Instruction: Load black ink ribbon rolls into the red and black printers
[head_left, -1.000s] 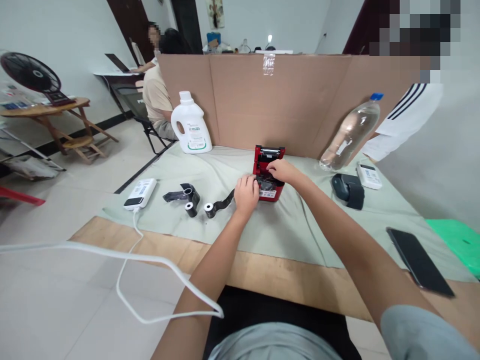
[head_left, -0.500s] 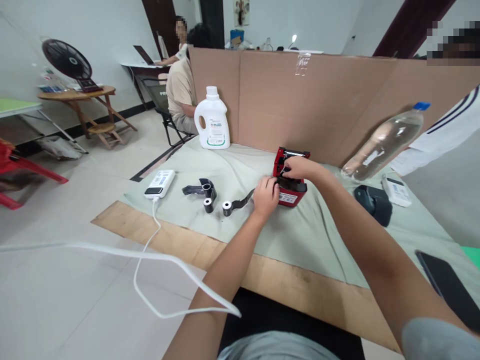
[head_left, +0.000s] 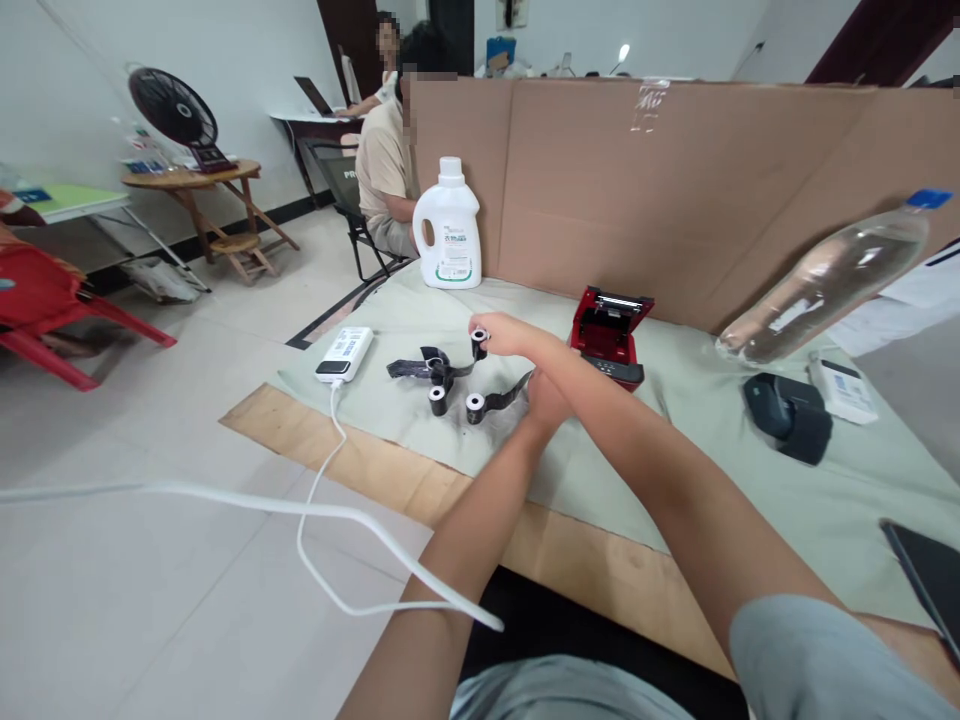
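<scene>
My right hand (head_left: 499, 333) reaches leftward across my left forearm. Its fingers are closed on a small roll of black ribbon (head_left: 479, 345) with a white core. A dark strip trails from that roll toward a heap of loose black ribbon (head_left: 412, 368). Two similar rolls, the left ribbon roll (head_left: 438, 401) and the right ribbon roll (head_left: 475, 409), stand upright on the cloth. From the latter, ribbon stretches to my left hand (head_left: 547, 398), whose fingers are mostly hidden behind my right forearm. Just beyond is a small red-and-black printer (head_left: 611, 335), its lid raised.
Behind the cloth-covered table (head_left: 405, 430) stands a cardboard screen (head_left: 585, 190), with a white detergent jug (head_left: 450, 235) before it. A white device (head_left: 345, 353) with a cable lies left. On the right are a large clear bottle (head_left: 832, 280), a black device (head_left: 787, 415) and a phone (head_left: 922, 570).
My right hand has left the printer and moved left, with a ribbon roll now in its fingers. My left hand stays near the printer, now largely covered. The view has shifted.
</scene>
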